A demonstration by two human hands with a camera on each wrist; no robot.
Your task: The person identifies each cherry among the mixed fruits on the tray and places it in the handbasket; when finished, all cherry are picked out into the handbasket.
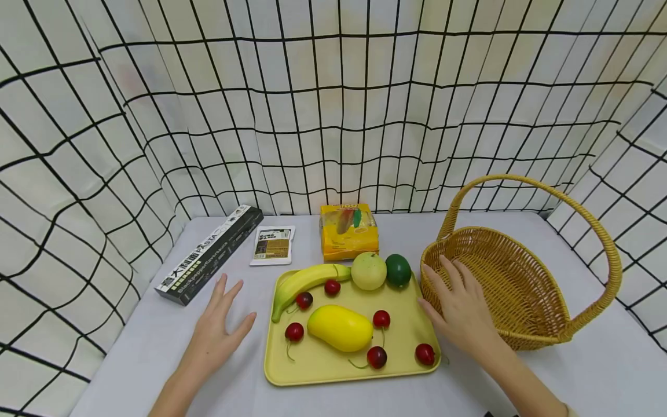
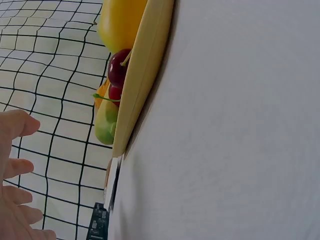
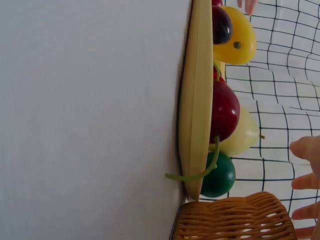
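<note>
My left hand (image 1: 213, 337) hovers left of the yellow tray (image 1: 307, 373), fingers spread and holding nothing. My right hand (image 1: 461, 304) is above the gap between the tray and the wicker basket (image 1: 513, 284), its fingers extended over the basket's near left rim; whether it touches is unclear. On the tray lie a mango (image 1: 340, 328), a banana (image 1: 304, 285), a pale green round fruit (image 1: 369, 271), a dark green oval fruit (image 1: 398, 270) and several cherries (image 1: 377, 357). In the right wrist view, one cherry (image 3: 225, 111) has its stem hanging over the tray edge.
A black pasta box (image 1: 211, 255) lies at the back left, beside a small white sachet (image 1: 273, 245). Behind the tray stands a yellow package (image 1: 349, 231). The basket's tall handle (image 1: 594, 226) arches up on the right. White cloth walls with black grid lines (image 1: 333, 110) surround the table.
</note>
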